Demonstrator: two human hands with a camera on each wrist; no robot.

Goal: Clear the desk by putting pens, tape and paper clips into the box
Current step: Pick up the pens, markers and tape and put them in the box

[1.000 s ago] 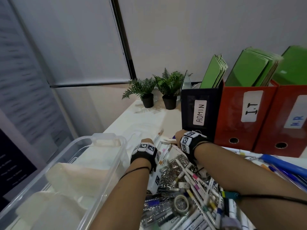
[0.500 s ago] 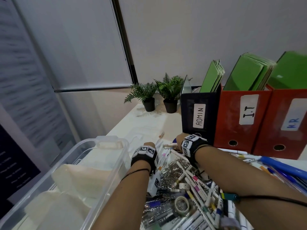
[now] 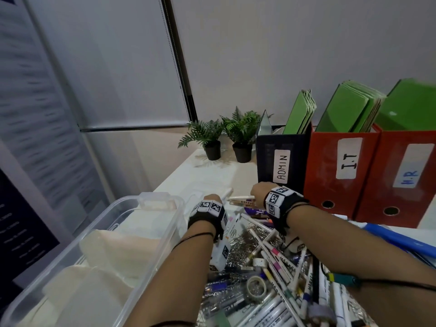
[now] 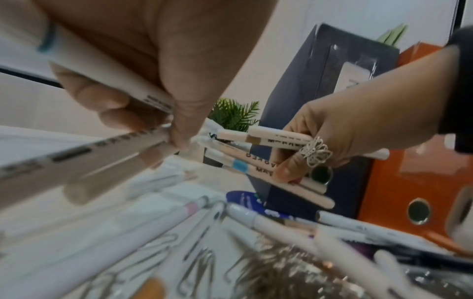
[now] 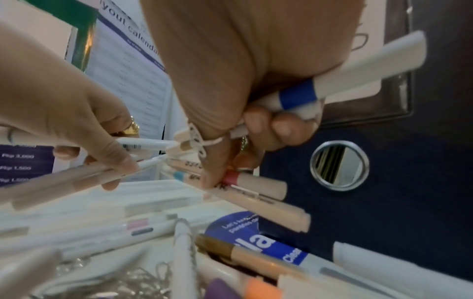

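A heap of white marker pens [image 3: 278,263], silver paper clips [image 3: 243,246] and tape rolls [image 3: 256,286] covers the desk before me. My left hand [image 3: 212,200] grips a few white markers [image 4: 84,149], beside the clear plastic box [image 3: 132,234] at my left. My right hand [image 3: 258,193], a ring on one finger, grips a bundle of several markers [image 4: 258,153] just above the heap, in front of the dark ADMIN file box [image 3: 282,159]. The two hands are close together, marker tips nearly meeting [image 5: 163,149].
Red file boxes marked I.T [image 3: 342,173] and H.R [image 3: 405,180] stand at the right with green folders. Two small potted plants [image 3: 226,138] sit at the back. White folded material [image 3: 111,251] lies in the box. A blue pack [image 5: 266,242] lies under the pens.
The head view has tilted down a little. Both hands stay in nearly the same place above the heap, still holding their markers.
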